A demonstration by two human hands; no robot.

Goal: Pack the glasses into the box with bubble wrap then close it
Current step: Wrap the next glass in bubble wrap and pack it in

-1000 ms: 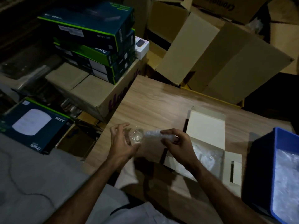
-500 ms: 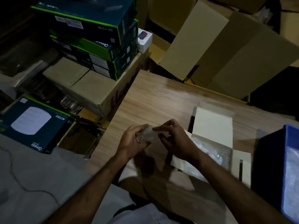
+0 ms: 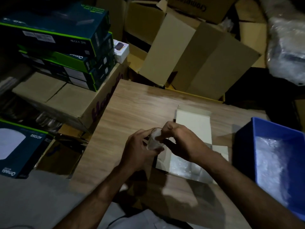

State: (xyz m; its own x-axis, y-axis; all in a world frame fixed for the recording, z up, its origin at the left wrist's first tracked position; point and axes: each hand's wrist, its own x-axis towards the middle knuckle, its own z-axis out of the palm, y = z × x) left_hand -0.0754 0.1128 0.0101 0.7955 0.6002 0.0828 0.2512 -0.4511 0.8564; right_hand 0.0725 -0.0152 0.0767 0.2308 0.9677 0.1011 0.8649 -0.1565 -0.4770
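A small clear glass (image 3: 152, 142) is held just above the wooden table (image 3: 132, 106). My left hand (image 3: 137, 149) grips its side. My right hand (image 3: 179, 142) has its fingertips in the glass mouth, pinching a wad of bubble wrap (image 3: 156, 135) that sits inside the glass. Just right of my hands lies the open white box (image 3: 193, 123) with its lid flap up. More bubble wrap (image 3: 183, 167) lies inside the box; my right forearm hides part of it.
A blue bin (image 3: 257, 129) holding bubble wrap stands at the table's right edge. Stacked dark boxes (image 3: 66, 47) sit on a brown carton (image 3: 57, 100) to the left. Open cardboard cartons (image 3: 198, 55) crowd the back.
My right hand moved left from beside the glass to its mouth. The bubble wrap that stuck out to the right now sits inside the glass.
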